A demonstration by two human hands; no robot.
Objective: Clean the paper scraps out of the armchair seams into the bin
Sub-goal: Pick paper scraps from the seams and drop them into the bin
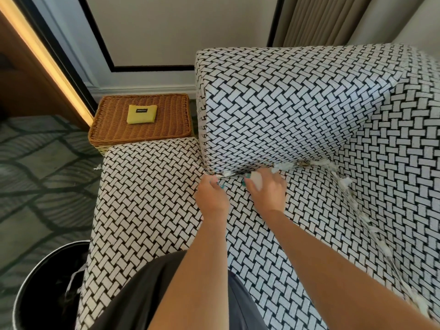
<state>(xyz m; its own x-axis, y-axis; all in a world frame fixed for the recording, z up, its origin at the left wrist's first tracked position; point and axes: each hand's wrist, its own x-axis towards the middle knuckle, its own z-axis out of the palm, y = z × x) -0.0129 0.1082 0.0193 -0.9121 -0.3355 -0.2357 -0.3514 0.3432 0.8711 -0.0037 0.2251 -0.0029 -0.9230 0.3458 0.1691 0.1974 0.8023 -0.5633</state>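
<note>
The armchair (273,110), covered in black-and-white basket-weave cloth, fills most of the view, with its seat cushion (147,198) reaching toward the lower left and a boxy padded block (285,103) rising behind the seam. A dark patterned carpet (35,175) lies to the left of it. The round black bin (31,298) stands on that carpet just beside the front corner of the seat, with a few white shreds (73,277) showing inside near its rim. A brown wicker basket (142,129) sits against the wall, touching the far edge of the seat. Both bare forearms reach forward over the cushion to the seam under the block. The right hand (266,191) has its fingers curled round a wad of paper (257,181), held against the cushion. The left hand (212,196) has its fingers drawn narrow, pinching a strip of paper (225,173) that comes out of the seam's left end. More paper scraps (285,166) are wedged along that seam to the right of the hands, and a second line of them (345,184) runs down the seam on the right side of the seat. A yellow pouch (142,114) lies flat on the basket, and one stray shred (97,167) clings to the seat's left edge
</note>
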